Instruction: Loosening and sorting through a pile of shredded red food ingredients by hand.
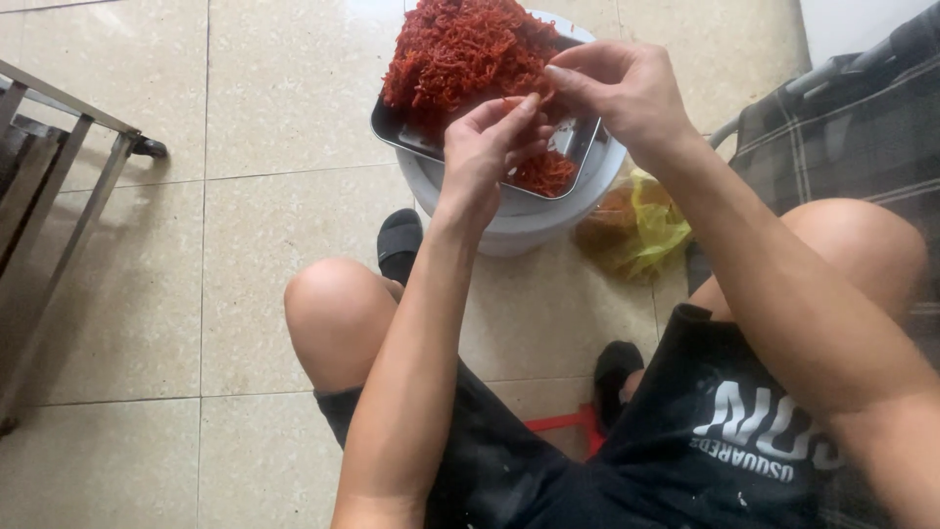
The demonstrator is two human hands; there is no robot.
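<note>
Left hand + right hand: both pinching one red strand | above heaped metal tray

The floor is laid with large pale beige tiles parted by thin dark joints. A white bucket stands on it, serving as the landmark. Just right of the bucket, touching its base, lies a crumpled yellow plastic bag. Just left of its base sits a black slipper; another black slipper rests nearer, below it. Far left of the bucket stands a metal frame.
</note>
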